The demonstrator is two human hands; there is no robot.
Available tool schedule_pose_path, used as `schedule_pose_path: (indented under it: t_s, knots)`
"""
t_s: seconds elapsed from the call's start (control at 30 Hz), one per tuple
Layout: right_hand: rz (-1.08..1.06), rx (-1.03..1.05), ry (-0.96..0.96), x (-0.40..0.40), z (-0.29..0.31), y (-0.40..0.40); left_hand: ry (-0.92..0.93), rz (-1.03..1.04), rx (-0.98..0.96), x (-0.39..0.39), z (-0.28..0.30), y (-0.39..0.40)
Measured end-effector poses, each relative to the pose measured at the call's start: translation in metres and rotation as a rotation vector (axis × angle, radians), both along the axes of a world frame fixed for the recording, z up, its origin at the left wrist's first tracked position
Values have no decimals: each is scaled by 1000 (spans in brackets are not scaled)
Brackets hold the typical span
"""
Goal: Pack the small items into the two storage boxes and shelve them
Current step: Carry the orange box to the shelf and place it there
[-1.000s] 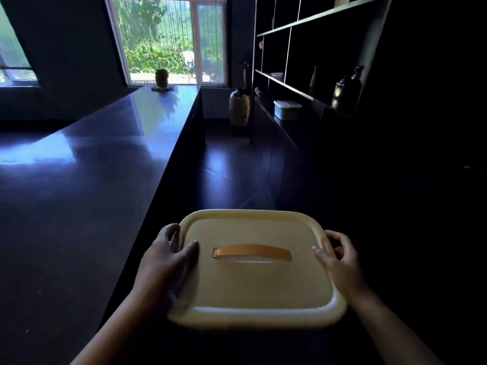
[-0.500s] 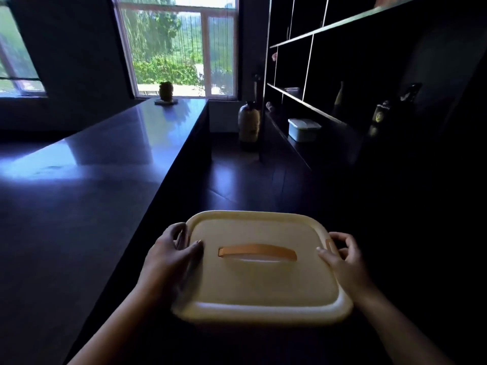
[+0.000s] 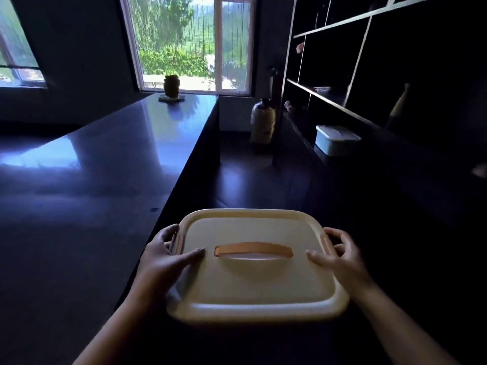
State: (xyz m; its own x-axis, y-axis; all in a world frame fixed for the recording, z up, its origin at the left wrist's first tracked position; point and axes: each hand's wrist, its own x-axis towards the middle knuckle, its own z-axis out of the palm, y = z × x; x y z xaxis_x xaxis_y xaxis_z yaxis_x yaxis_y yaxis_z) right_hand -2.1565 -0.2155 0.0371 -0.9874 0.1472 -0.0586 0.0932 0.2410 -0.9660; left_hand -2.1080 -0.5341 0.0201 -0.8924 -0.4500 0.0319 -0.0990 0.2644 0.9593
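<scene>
I carry a cream storage box [image 3: 257, 280] with its lid on and an orange handle [image 3: 253, 249] across the top. My left hand [image 3: 168, 256] grips its left side, thumb lying on the lid and fingers curled over the edge. My right hand [image 3: 338, 255] grips the right side the same way. The box hangs in the air in the aisle between the dark counter and the shelving. A second, smaller pale box [image 3: 336, 139] with a lid sits on the ledge of the dark shelf unit [image 3: 340, 104] at the right.
A long glossy dark counter [image 3: 105, 167] runs along the left, with a small potted plant [image 3: 171, 86] at its far end by the window. A tall vase [image 3: 262, 122] stands on the floor at the end of the aisle. A bottle [image 3: 399, 104] stands on the shelf.
The view has swung to the right toward the shelving and moved forward. Both hands keep hold of the cream box, which stays in front of me.
</scene>
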Motion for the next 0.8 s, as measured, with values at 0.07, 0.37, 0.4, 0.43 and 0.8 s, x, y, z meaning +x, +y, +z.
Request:
schedule_pose_path:
  t_s: [0.07,0.37,0.4,0.43,0.8]
  knots:
    - [-11,-19,5,-42,2,-17,0,-6,1,-49,4,-17]
    - [-137,-65,34,-216,4,-37,-27,-100,-49,-265,12,-37]
    - [-150,-68,44,-239,2,-36,-29,-104,-47,-290,10,-35]
    - [-157,-65,58,-262,1,-34,-21,-104,-38,-315,7,-33]
    - [-188,-61,104,-480,6,-18,-8,-139,48,-536,5,-14]
